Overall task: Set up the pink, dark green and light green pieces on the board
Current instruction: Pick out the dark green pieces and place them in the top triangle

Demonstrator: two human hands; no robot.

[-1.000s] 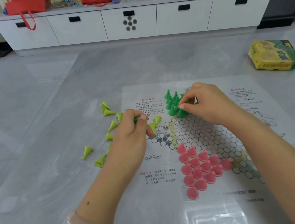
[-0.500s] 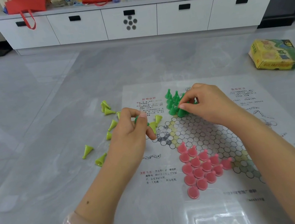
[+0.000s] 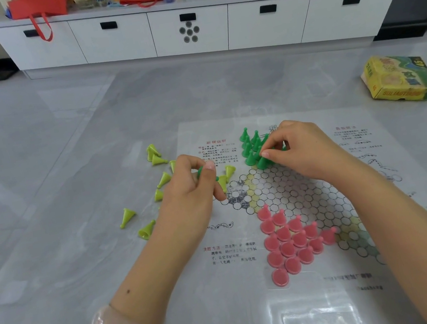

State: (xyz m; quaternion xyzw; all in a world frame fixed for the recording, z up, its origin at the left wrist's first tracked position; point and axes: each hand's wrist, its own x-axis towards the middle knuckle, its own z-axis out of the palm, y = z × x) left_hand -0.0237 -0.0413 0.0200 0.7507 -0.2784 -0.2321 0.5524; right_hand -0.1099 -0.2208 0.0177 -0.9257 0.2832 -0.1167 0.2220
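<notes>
A paper game board (image 3: 292, 193) with a hexagon grid lies on the floor. Several pink pieces (image 3: 289, 240) stand in a triangle at its near corner. Several dark green pieces (image 3: 252, 146) stand at its far corner. My right hand (image 3: 298, 147) pinches one dark green piece (image 3: 263, 161) at the near edge of that cluster. My left hand (image 3: 192, 191) holds dark green pieces (image 3: 200, 172) in curled fingers, its little finger touching the board's left corner. Light green pieces (image 3: 158, 160) lie scattered on the floor left of the board.
A yellow and green game box (image 3: 399, 79) lies on the floor at the far right. A long white cabinet (image 3: 191, 28) with bottles, bags and a can on top runs along the back wall. Grey glossy tiles (image 3: 58, 132) surround the board.
Both hands have stayed almost in place. My left hand has shifted slightly, still gripping its dark green pieces.
</notes>
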